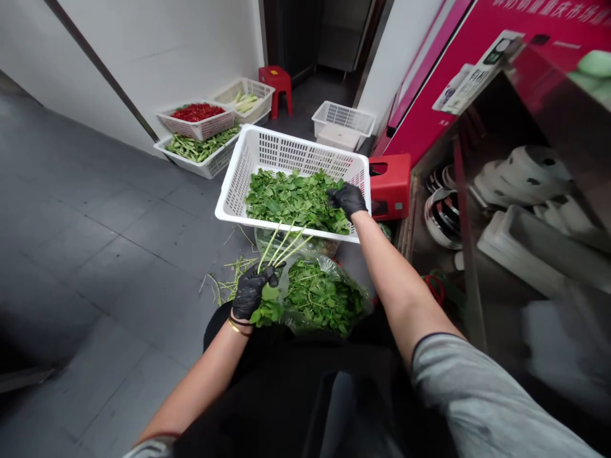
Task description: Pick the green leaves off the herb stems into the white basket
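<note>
Several green stems [282, 243] fan upward from the left hand [252, 289], its gloved fingers curled around them, low beside the body, leaves [267, 308] hanging below; the right arm [394, 283] stretches farther forward, the right hand [348, 198] lowered into the right end of the white basket [305, 149], touching the heaped greens [291, 197]; whether its fingertips pinch any, I cannot tell; an open clear bag [298, 324] of greens lies between left hand and right arm.
</note>
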Available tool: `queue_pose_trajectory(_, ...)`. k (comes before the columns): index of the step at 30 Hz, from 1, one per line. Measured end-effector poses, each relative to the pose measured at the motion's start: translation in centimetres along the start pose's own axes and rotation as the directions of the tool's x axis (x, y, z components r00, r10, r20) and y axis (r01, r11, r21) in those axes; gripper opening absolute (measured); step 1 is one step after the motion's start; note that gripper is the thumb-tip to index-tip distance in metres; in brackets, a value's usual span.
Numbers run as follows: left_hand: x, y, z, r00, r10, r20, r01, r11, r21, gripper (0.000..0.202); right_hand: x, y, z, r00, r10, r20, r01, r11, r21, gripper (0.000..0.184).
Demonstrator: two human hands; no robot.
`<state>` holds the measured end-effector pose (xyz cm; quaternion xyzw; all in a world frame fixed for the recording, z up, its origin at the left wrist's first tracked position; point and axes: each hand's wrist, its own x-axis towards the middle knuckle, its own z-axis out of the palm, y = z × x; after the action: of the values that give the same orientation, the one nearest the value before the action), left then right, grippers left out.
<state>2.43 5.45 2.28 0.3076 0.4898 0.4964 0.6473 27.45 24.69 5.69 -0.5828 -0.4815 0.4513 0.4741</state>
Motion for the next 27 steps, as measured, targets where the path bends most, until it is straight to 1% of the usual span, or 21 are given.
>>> queue_pose_trajectory(1, -0.2, 0.4, 0.1, 0.999, -0.039, 0.020, 0.041, 0.997, -0.062, 0.025, -0.1, 0.5, -0.1, 0.996, 0.059, 0.061, -0.058, 0.998, -0.010, 0.022)
queue_pose_trajectory(2, -0.4, 0.7, 0.2, 0.996, -0.075, 0.047, 0.080, 0.989, -0.124, 0.025, -0.6, 1.0, 0.1, 0.984, 0.097, 0.150, -0.100, 0.995, 0.011, 0.024)
queue_pose_trajectory(3, -0.6, 1.0, 0.3, 0.991, -0.105, 0.078, 0.118, 0.976, -0.186, 0.026, -1.7, 1.4, 0.6, 0.962, 0.103, 0.255, -0.121, 0.991, 0.059, 0.025)
queue_pose_trajectory(5, -0.9, 1.4, 0.7, 0.979, -0.150, 0.139, 0.186, 0.937, -0.297, 0.028, -4.5, 1.8, 1.8, 0.894, 0.038, 0.447, -0.133, 0.974, 0.184, 0.026)
queue_pose_trajectory(6, -1.0, 1.4, 0.8, 0.973, -0.166, 0.162, 0.213, 0.917, -0.338, 0.029, -6.0, 1.8, 2.4, 0.862, 0.000, 0.507, -0.140, 0.961, 0.239, 0.027)
queue_pose_trajectory(8, -1.2, 1.5, 1.2, 0.963, -0.192, 0.187, 0.252, 0.888, -0.386, 0.029, -8.5, 1.4, 3.4, 0.813, -0.053, 0.580, -0.153, 0.942, 0.300, 0.033)
queue_pose_trajectory(9, -1.3, 1.4, 1.3, 0.961, -0.202, 0.189, 0.263, 0.880, -0.397, 0.028, -9.3, 1.0, 3.7, 0.803, -0.071, 0.591, -0.148, 0.938, 0.314, 0.037)
queue_pose_trajectory(11, -1.5, 1.3, 1.5, 0.957, -0.220, 0.192, 0.281, 0.871, -0.403, 0.027, -10.3, 0.4, 3.8, 0.816, -0.092, 0.570, -0.119, 0.939, 0.322, 0.037)
queue_pose_trajectory(13, -1.7, 1.1, 1.6, 0.947, -0.239, 0.213, 0.309, 0.859, -0.410, 0.027, -10.4, -0.1, 3.5, 0.851, -0.106, 0.514, -0.065, 0.951, 0.303, 0.031)
queue_pose_trajectory(15, -1.9, 1.0, 1.5, 0.939, -0.247, 0.240, 0.330, 0.846, -0.420, 0.025, -9.6, -0.5, 2.7, 0.861, -0.128, 0.492, 0.016, 0.974, 0.226, 0.028)
queue_pose_trajectory(17, -2.2, 1.1, 1.2, 0.935, -0.250, 0.251, 0.339, 0.838, -0.427, 0.021, -8.1, -0.9, 1.7, 0.875, -0.175, 0.451, 0.123, 0.982, 0.144, 0.027)
queue_pose_trajectory(18, -2.3, 1.1, 1.0, 0.936, -0.251, 0.248, 0.339, 0.835, -0.434, 0.017, -7.0, -1.1, 1.2, 0.897, -0.211, 0.389, 0.178, 0.977, 0.121, 0.026)
queue_pose_trajectory(20, -2.4, 1.2, 0.7, 0.936, -0.262, 0.233, 0.343, 0.821, -0.456, 0.010, -4.3, -1.5, 0.1, 0.945, -0.272, 0.180, 0.265, 0.962, 0.061, 0.026)
queue_pose_trajectory(21, -2.4, 1.2, 0.7, 0.937, -0.270, 0.221, 0.345, 0.813, -0.468, 0.008, -2.8, -1.6, -0.4, 0.960, -0.268, 0.081, 0.270, 0.963, -0.019, 0.027)
queue_pose_trajectory(22, -2.4, 1.1, 0.6, 0.938, -0.279, 0.207, 0.346, 0.807, -0.479, 0.009, -1.5, -1.6, -0.9, 0.970, -0.241, 0.017, 0.241, 0.961, -0.132, 0.031)
queue_pose_trajectory(23, -2.3, 1.1, 0.6, 0.941, -0.279, 0.190, 0.337, 0.805, -0.488, 0.011, -0.3, -1.5, -1.3, 0.980, -0.201, -0.015, 0.190, 0.948, -0.257, 0.036)
queue_pose_trajectory(25, -2.0, 0.8, 0.7, 0.961, -0.236, 0.148, 0.278, 0.823, -0.496, 0.020, 0.8, -1.0, -2.0, 0.995, -0.093, -0.027, 0.070, 0.885, -0.460, 0.045)
queue_pose_trajectory(26, -1.8, 0.6, 0.8, 0.973, -0.192, 0.127, 0.230, 0.841, -0.489, 0.024, 0.6, -0.7, -2.1, 0.999, -0.038, -0.023, 0.021, 0.855, -0.518, 0.050)
queue_pose_trajectory(27, -1.6, 0.4, 0.8, 0.983, -0.144, 0.110, 0.179, 0.863, -0.471, 0.027, -0.2, -0.2, -1.9, 1.000, 0.017, -0.011, -0.020, 0.842, -0.540, 0.050)
